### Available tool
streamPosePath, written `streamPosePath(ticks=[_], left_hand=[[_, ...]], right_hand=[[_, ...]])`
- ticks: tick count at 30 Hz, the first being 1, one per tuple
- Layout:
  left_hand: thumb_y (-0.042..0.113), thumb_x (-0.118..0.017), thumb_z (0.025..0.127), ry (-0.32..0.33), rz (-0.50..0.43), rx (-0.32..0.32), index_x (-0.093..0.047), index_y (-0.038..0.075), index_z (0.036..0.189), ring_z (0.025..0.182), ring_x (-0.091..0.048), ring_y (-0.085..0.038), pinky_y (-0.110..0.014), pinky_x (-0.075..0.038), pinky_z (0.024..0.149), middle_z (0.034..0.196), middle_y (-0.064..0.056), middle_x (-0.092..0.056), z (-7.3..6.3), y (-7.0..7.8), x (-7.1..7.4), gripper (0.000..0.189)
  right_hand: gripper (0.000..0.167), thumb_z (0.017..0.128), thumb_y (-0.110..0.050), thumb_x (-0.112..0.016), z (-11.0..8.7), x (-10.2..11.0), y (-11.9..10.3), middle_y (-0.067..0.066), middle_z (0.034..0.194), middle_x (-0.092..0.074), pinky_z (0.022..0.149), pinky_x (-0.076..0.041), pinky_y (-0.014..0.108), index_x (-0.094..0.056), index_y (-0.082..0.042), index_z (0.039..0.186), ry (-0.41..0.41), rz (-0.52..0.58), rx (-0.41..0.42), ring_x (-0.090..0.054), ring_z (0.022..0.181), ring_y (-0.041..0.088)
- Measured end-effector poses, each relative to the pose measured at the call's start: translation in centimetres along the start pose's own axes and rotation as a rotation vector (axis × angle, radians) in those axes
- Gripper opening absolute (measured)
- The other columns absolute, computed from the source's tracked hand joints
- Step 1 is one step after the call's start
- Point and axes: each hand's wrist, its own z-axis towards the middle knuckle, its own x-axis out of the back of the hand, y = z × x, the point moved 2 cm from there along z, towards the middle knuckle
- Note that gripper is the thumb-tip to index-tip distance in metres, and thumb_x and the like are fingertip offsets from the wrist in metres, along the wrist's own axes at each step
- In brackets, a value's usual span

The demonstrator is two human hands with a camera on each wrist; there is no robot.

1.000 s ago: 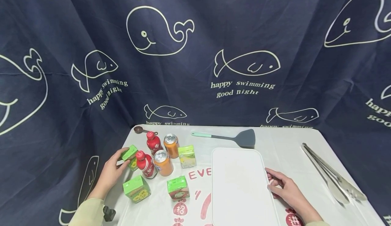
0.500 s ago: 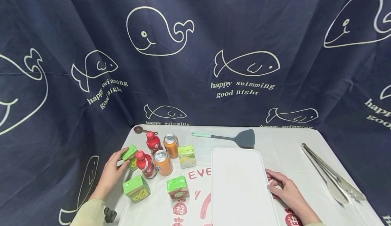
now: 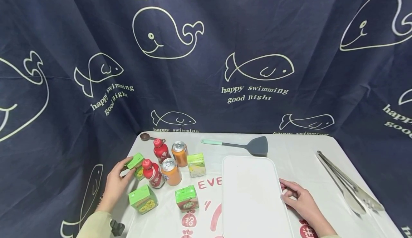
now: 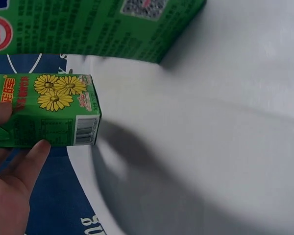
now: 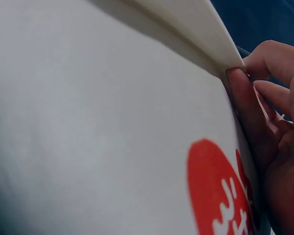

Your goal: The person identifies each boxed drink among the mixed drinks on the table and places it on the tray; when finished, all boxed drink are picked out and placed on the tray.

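Observation:
My left hand (image 3: 115,181) holds a small green drink carton (image 3: 139,173) at the far left edge of the table. In the left wrist view, thumb and fingers sit around this carton (image 4: 56,105), printed with yellow flowers. Another green flower carton (image 3: 143,199) stands nearer to me, and its side fills the top of that view. At the right, my right hand (image 3: 299,199) pinches the long right edge of a white rectangular tray (image 3: 252,195). The right wrist view has the fingertips at the rim of the tray (image 5: 206,34).
Two red bottles (image 3: 153,175) and two orange cans (image 3: 171,173) stand right of the held carton. Two more cartons (image 3: 196,165) are closer to the tray. A spatula (image 3: 257,146) and a brown scoop (image 3: 145,136) lie at the back; metal tongs (image 3: 349,184) lie right.

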Motion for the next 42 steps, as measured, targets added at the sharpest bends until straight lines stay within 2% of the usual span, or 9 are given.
streamPosePath(ticks=[5,10,15,22,24,27,29,31,42], left_hand=[[0.005,-0.073,0.098,0.025,-0.021,0.019,-0.061,0.007,0.143,0.115,-0.065,-0.042,-0.058,-0.060,0.084,0.130,-0.019,-0.064,-0.2,0.3,0.0,0.046],[0.005,-0.072,0.099,0.037,-0.021,0.028,-0.061,0.008,0.143,0.115,-0.065,-0.042,-0.059,-0.060,0.085,0.129,-0.018,-0.064,-0.2,0.5,-0.1,0.046],[0.005,-0.071,0.099,0.040,-0.022,0.030,-0.061,0.008,0.143,0.115,-0.065,-0.041,-0.059,-0.060,0.085,0.129,-0.018,-0.064,-0.1,0.7,-0.2,0.046],[0.004,-0.071,0.099,0.048,-0.024,0.032,-0.060,0.007,0.143,0.117,-0.065,-0.042,-0.059,-0.060,0.085,0.130,-0.018,-0.063,0.0,0.9,-0.2,0.045],[0.004,-0.072,0.098,0.059,-0.021,0.032,-0.061,0.006,0.142,0.116,-0.065,-0.041,-0.054,-0.062,0.085,0.131,-0.018,-0.063,0.0,1.0,-0.2,0.045],[0.002,-0.073,0.097,0.079,-0.020,0.030,-0.060,0.005,0.141,0.115,-0.066,-0.039,-0.030,-0.063,0.082,0.132,-0.018,-0.063,0.0,1.3,0.0,0.045],[0.002,-0.073,0.097,0.089,-0.025,0.035,-0.060,0.004,0.141,0.115,-0.066,-0.037,-0.013,-0.055,0.078,0.132,-0.018,-0.063,0.0,1.5,0.1,0.045],[0.002,-0.072,0.098,0.095,-0.029,0.041,-0.059,0.004,0.141,0.115,-0.066,-0.037,-0.003,-0.046,0.075,0.131,-0.018,-0.063,0.1,1.7,0.2,0.046],[-0.001,-0.070,0.098,0.146,-0.103,0.043,-0.055,-0.001,0.142,0.129,-0.059,-0.040,0.001,-0.042,0.084,0.136,-0.021,-0.061,0.7,4.0,1.0,0.047]], right_hand=[[0.065,0.088,-0.014,-0.083,0.1,-0.1,0.0,0.014,0.128,-0.063,0.077,-0.055,0.020,-0.057,-0.001,0.147,0.006,-0.062,-0.014,-0.064,0.086,0.011],[0.065,0.088,-0.012,-0.083,0.1,0.0,0.0,0.014,0.128,-0.064,0.075,-0.057,0.022,-0.057,-0.001,0.147,0.000,-0.053,-0.023,-0.065,0.085,0.013],[0.065,0.088,-0.015,-0.083,-0.1,0.0,-0.1,0.011,0.126,-0.064,0.081,-0.051,0.017,-0.057,-0.002,0.147,0.000,-0.088,-0.025,-0.064,0.086,0.012],[0.064,0.089,-0.012,-0.081,-0.2,0.0,-0.1,0.014,0.127,-0.062,0.074,-0.056,0.022,-0.056,0.000,0.147,-0.015,-0.048,-0.013,-0.063,0.087,0.012],[0.064,0.089,-0.014,-0.082,-0.2,0.0,-0.1,0.014,0.129,-0.062,0.077,-0.054,0.019,-0.056,-0.001,0.147,-0.010,-0.076,-0.011,-0.062,0.090,0.011],[0.065,0.089,-0.016,-0.082,0.0,0.0,-0.1,0.014,0.133,-0.061,0.081,-0.053,0.018,-0.057,-0.002,0.148,-0.002,-0.111,-0.008,-0.061,0.094,0.012],[0.066,0.089,-0.017,-0.082,0.0,-0.1,-0.1,0.014,0.134,-0.061,0.083,-0.053,0.017,-0.057,-0.002,0.148,0.001,-0.124,-0.004,-0.061,0.095,0.012],[0.065,0.089,-0.016,-0.082,0.0,-0.1,-0.1,0.015,0.134,-0.061,0.081,-0.055,0.018,-0.057,-0.002,0.147,0.001,-0.116,-0.003,-0.062,0.095,0.012],[0.063,0.090,-0.014,-0.081,0.0,0.0,-0.2,0.013,0.129,-0.063,0.080,-0.049,0.016,-0.057,-0.002,0.147,0.002,-0.120,0.014,-0.062,0.088,0.011]])
